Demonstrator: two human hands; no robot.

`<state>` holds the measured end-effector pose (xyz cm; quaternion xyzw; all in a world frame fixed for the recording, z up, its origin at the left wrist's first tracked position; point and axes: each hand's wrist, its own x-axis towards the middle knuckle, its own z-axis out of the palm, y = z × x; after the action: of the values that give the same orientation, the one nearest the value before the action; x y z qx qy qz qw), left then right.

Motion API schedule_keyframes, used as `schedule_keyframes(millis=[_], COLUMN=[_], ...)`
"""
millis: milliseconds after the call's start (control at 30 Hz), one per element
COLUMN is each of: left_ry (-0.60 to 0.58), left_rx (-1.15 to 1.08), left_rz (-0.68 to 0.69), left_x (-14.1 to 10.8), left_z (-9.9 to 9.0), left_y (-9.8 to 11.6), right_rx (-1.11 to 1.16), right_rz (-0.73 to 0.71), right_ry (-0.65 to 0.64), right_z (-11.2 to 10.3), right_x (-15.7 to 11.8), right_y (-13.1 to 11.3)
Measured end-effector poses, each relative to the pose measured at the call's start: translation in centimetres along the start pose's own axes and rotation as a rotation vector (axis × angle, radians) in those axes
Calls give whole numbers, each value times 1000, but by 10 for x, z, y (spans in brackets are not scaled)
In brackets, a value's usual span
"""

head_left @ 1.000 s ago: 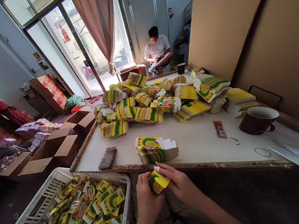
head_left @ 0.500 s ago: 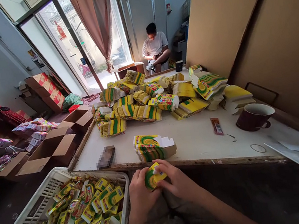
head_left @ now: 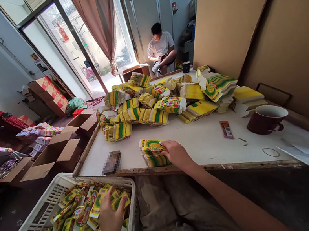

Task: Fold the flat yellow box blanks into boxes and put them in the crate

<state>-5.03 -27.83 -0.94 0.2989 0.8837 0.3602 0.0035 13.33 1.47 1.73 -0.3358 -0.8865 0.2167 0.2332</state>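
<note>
Many flat-card ctns [head_left: 151, 154] under curled R hand [head_left: 176, 153], grip unclear; L hand [head_left: 110, 211] splayed, empty.

I'm seeing a dark red mug [head_left: 260, 124] standing on the bench [head_left: 200, 139], a pink curtain [head_left: 100, 17] hanging beyond.

Near the front edge of the smooth white tabletop [head_left: 201, 143], the stacked cartons [head_left: 152, 153] are thin printed card with a slight gloss. The wooden edging [head_left: 253, 166] looks rough and worn. Toward the right edge, the brown mug [head_left: 259, 125] is smooth and glossy, the cardboard sheets [head_left: 217, 28] matt. By the left front corner, the basket [head_left: 132, 219] is white plastic.
</note>
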Motion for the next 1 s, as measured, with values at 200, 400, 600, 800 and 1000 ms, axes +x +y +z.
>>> schedule_keyframes(millis=[200, 400, 600, 800, 1000], left_ry=[-298, -480, -88, 82, 131], left_rx=[-486, -1166, -1751, -1739, -1525], left_rz=[-12, -187, -340, -235, -328], left_x=[-14, -17, -12, -19, -26], left_z=[51, 95, 102, 99, 104], left_y=[53, 87, 119, 125, 122], right_rx=[-10, 122, 844, 1287, 1057], right_rz=[-12, -98, -102, -39, 81], right_ry=[10, 1, -327, -494, -420], right_z=[2, -14, 6, 18, 21], right_x=[1, -24, -78, -97, -99], right_y=[1, -26, -49, -62, -60])
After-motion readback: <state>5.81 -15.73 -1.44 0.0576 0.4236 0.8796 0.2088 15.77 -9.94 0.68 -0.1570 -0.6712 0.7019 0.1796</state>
